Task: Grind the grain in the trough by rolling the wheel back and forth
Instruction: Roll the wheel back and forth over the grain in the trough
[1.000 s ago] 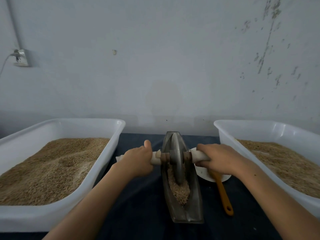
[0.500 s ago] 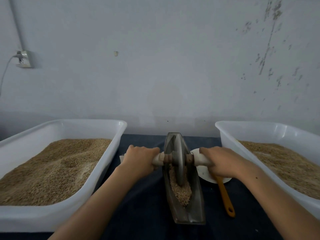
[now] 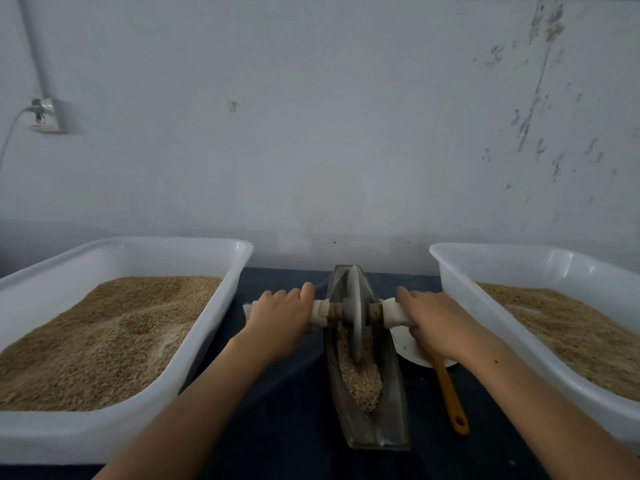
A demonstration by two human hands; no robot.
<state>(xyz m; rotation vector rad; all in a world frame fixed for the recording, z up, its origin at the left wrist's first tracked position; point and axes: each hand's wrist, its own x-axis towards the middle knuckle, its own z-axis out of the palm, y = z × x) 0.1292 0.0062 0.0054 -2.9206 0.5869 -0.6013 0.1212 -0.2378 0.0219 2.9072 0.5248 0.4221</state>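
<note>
Left hand (image 3: 282,318) and right hand (image 3: 438,320) each grasp an axle handle (image 3: 393,315), keeping the wheel (image 3: 355,318) upright in the trough (image 3: 367,358) at frame centre; grain (image 3: 362,379) piled toward the lower end.

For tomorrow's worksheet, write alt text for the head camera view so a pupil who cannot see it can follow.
A person's left hand and right hand grip the axle handles of a grinding wheel standing in a narrow metal trough of grain. White tubs of grain sit left and right; an orange-handled utensil lies beside the trough.
</note>
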